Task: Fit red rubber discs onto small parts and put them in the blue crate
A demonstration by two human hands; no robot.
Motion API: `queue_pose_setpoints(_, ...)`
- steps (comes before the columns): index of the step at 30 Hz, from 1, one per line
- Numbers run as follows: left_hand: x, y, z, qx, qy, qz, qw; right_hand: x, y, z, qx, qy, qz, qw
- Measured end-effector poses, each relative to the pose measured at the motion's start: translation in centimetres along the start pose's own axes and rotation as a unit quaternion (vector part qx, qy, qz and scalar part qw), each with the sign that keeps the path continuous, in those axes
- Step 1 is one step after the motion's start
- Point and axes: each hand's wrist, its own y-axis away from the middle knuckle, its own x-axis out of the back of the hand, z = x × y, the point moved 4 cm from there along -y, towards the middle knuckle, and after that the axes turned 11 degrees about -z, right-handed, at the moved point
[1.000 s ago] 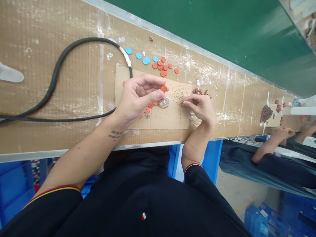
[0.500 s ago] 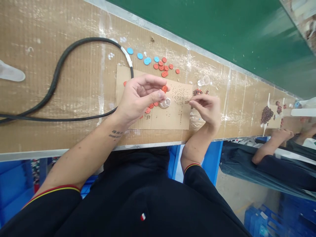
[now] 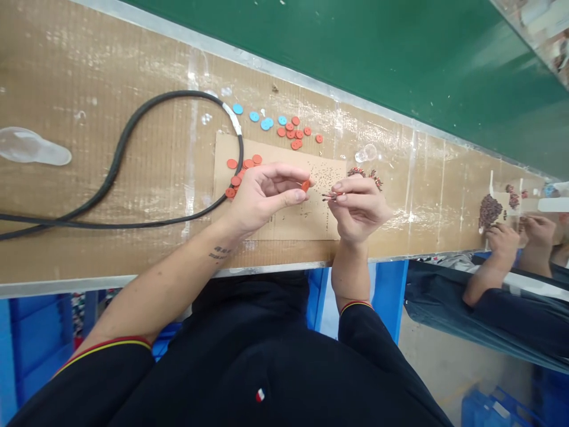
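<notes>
Between thumb and fingers, my left hand [image 3: 262, 196] pinches a small red disc [image 3: 306, 185], held nearly edge-on above the cardboard sheet [image 3: 284, 228]. My right hand [image 3: 359, 207] is closed on a few short thin wires [image 3: 329, 196] with dark ends, which point left toward the disc. A small gap separates the wire ends from the disc. Beneath the hands, many tiny dark bits [image 3: 326, 175] are scattered over the sheet. More red discs [image 3: 236, 181] lie beside my left wrist, some hidden by the hand. Bundles of red-and-black wires [image 3: 377, 179] lie just beyond my right hand.
Blue discs [image 3: 254, 117] and red discs [image 3: 290, 134] lie behind the sheet. A thick black cable [image 3: 127, 145] loops across the left. Clear plastic pieces [image 3: 367, 153] sit at back right, a clear spoon-like piece [image 3: 33, 147] far left. A co-worker's hands [image 3: 502, 240] work near a dark pile [image 3: 490, 210].
My right hand has brought the wires left, closer to the red disc. My left hand still pinches the disc, now turned more edge-on. A clear round piece beside it is now hidden.
</notes>
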Motion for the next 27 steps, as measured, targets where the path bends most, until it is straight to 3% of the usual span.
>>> queue_pose_setpoints(10, -0.52, 0.16, -0.02, -0.001, 0.017, -0.022, 1.0, -0.12, 0.17, 0.31, -0.003, -0.048, 0.026, 0.998)
queue_pose_setpoints(27, -0.48, 0.14, -0.33, 0.022, 0.022, -0.031, 0.999, -0.57, 0.69, 0.54, -0.036, -0.011, 0.009, 0.999)
